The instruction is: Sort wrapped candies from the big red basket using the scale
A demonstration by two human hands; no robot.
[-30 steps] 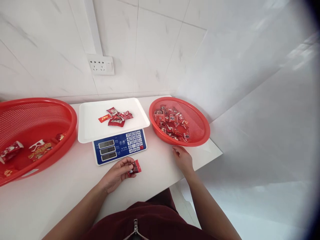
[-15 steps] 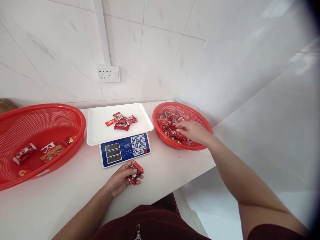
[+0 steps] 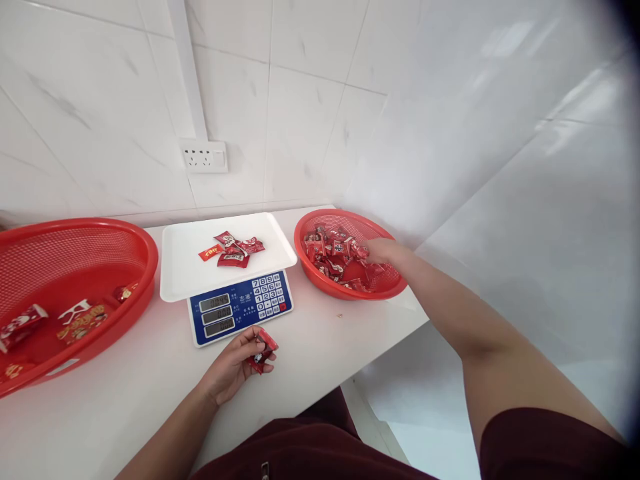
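My left hand [image 3: 239,363] is closed around a red wrapped candy packet [image 3: 263,351], held above the table in front of the scale. My right hand [image 3: 381,252] reaches into the right red basket [image 3: 320,283], among several red wrapped candies [image 3: 334,250]; its fingers are hidden by the packets. On the white tray [image 3: 183,257] of the scale lies a small pile of red candy packets [image 3: 234,251]. The blue front panel of the scale [image 3: 242,307] shows number keys and three displays, the top one reading about 0.045.
A larger red basket [image 3: 143,280] stands at the left with a few packets inside. A tiny scrap [image 3: 340,315] lies on the white table [image 3: 305,353]. Behind are a tiled wall and a socket [image 3: 204,156]. The table's right edge runs below the right basket.
My right hand has gone deeper into the right basket, toward its right side, and its fingers are now out of sight. The view has shifted slightly right. My left hand still holds its packet.
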